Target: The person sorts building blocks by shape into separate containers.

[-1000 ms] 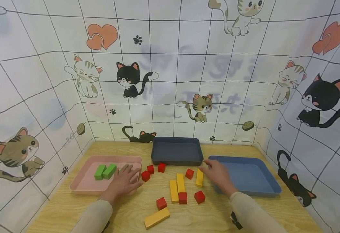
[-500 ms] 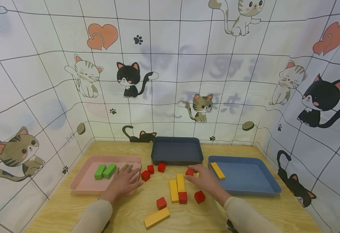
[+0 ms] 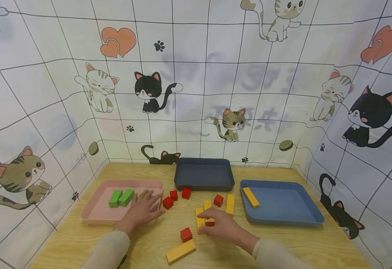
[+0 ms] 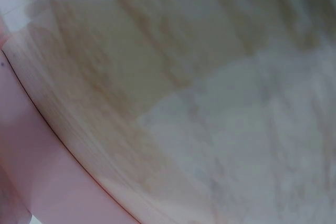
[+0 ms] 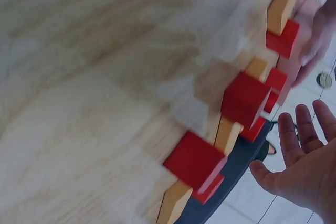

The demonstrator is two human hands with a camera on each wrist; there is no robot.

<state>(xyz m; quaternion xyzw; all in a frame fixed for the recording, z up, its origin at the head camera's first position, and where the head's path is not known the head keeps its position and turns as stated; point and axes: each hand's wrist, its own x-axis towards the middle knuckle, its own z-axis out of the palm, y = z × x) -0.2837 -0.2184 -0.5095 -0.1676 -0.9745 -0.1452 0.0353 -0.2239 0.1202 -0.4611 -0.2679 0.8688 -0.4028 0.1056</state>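
- Right hand (image 3: 224, 226) moved toward seven o'clock, fingers wide, empty.
- Left hand (image 3: 143, 210): spread wide.
- I'd pinch one yellow block (image 3: 200, 222), clearing the red cube (image 3: 210, 223) at four o'clock.

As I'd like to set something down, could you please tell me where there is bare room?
The dark tray is bare, as is the blue tray right of its yellow block; so is the table between the blue tray and the right sleeve. Crowded: mid-table, where red cubes and yellow blocks lie about the right hand.
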